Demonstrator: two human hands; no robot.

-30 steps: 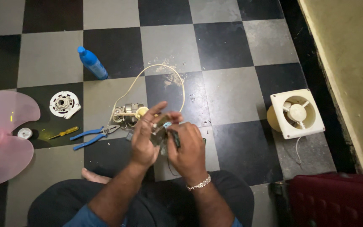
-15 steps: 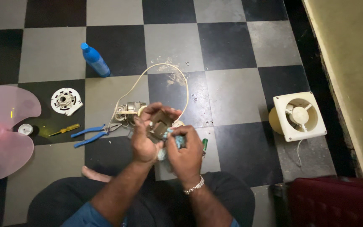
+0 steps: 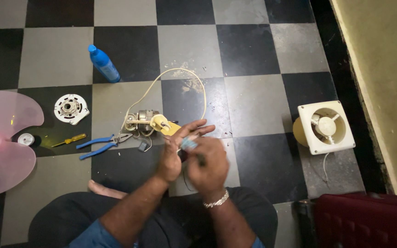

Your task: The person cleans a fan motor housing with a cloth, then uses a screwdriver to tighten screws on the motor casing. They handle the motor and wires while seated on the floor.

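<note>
The fan was in bits on the floor (image 3: 253, 50), its motor (image 3: 145, 123) bare, and both the left hand (image 3: 173, 154) and right hand (image 3: 207, 163) pinched 1 small part (image 3: 189, 143) above it, not yet refitted.

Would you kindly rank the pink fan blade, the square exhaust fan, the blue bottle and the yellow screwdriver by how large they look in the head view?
1. Pink fan blade, though partly cut off at the left edge.
2. Square exhaust fan.
3. Blue bottle.
4. Yellow screwdriver, similar in length to the bottle but much thinner.
</note>
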